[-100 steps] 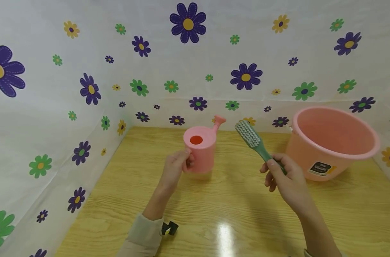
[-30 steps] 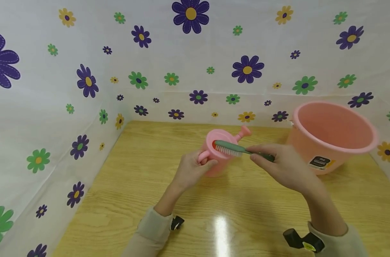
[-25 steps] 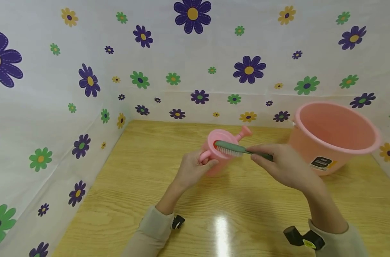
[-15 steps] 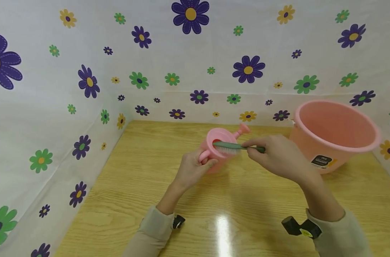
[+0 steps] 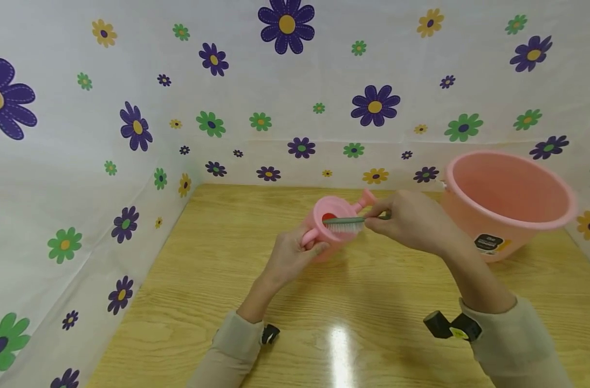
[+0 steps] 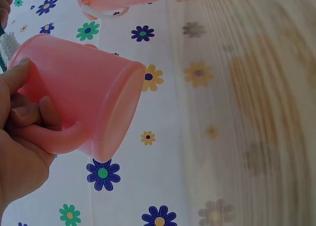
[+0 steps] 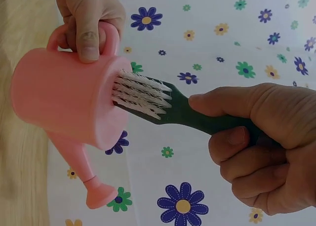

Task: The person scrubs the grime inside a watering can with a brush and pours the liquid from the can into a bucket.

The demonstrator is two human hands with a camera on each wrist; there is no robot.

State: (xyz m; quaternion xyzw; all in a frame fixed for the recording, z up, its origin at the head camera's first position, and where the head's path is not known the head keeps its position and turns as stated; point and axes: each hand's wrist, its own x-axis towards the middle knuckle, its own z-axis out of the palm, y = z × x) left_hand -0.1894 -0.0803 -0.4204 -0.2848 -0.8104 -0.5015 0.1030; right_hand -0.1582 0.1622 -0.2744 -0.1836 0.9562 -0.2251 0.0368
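My left hand (image 5: 290, 256) grips the handle of a pink watering can (image 5: 341, 205), its thumb against the can's side. The can is tilted, its round red-lined opening facing up and its spout (image 5: 366, 198) pointing back right. In the left wrist view, the can's base (image 6: 118, 112) shows. My right hand (image 5: 413, 221) pinches the handle of a green scrub brush (image 5: 348, 220) between thumb and fingers. White bristles (image 7: 143, 92) show clearly in the right wrist view. The brush's head lies across the can's top, tip at the opening; how far it goes inside I cannot tell.
A large pink bucket (image 5: 462, 210) with a dark label stands at the right, close behind my right hand. The wood-grain table (image 5: 203, 269) ends at a white flower-patterned sheet (image 5: 295, 97) at the back and left.
Earlier the brush was held up apart from the upright can. The can has since moved right and tilted, and the brush has come onto its opening. Lately the right hand has risen slightly leftward.
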